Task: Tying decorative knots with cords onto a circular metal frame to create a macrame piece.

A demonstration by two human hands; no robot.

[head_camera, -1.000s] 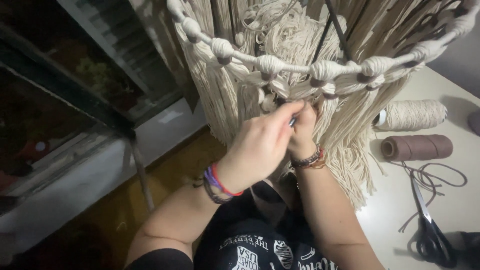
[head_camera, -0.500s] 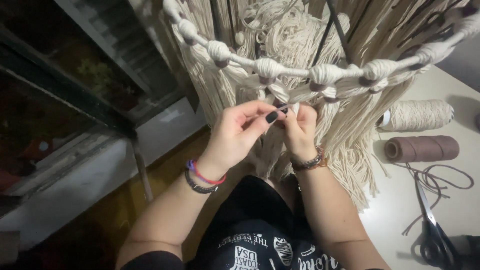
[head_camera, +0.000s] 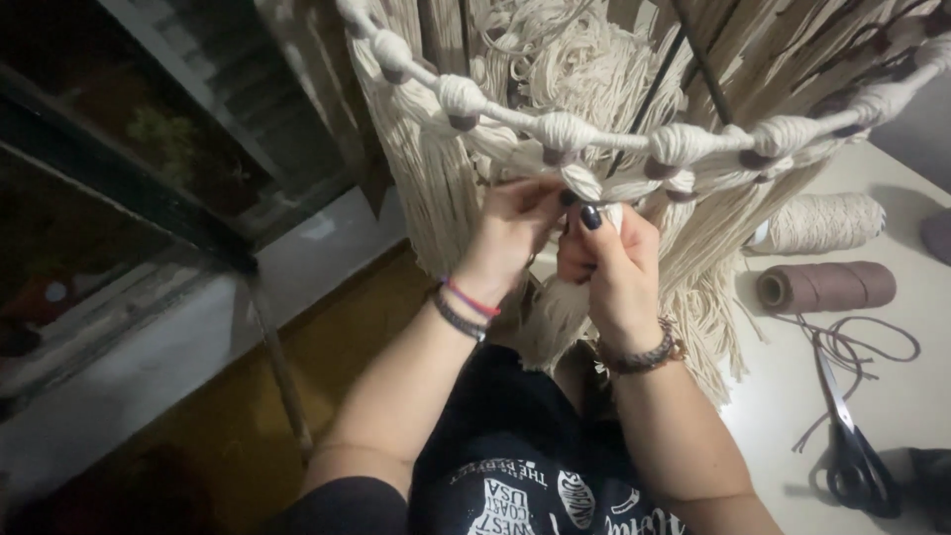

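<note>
1. Left hand (head_camera: 515, 233) and right hand (head_camera: 604, 263), pressed close, pinch cream cords (head_camera: 594, 203) under the knotted hoop (head_camera: 565, 129) of the hanging macrame piece (head_camera: 446, 188).
2. Step looks like tying a knot; tightening needs an even pull on both strands.
3. Table (head_camera: 892, 396) at right: cream spool (head_camera: 827, 223), brown spool (head_camera: 827, 287), scissors (head_camera: 852, 456) near its front edge.

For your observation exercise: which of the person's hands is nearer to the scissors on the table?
Right. The right hand works the cream cords on the side toward the scissors; the left hand is beyond it, farther away.
</note>
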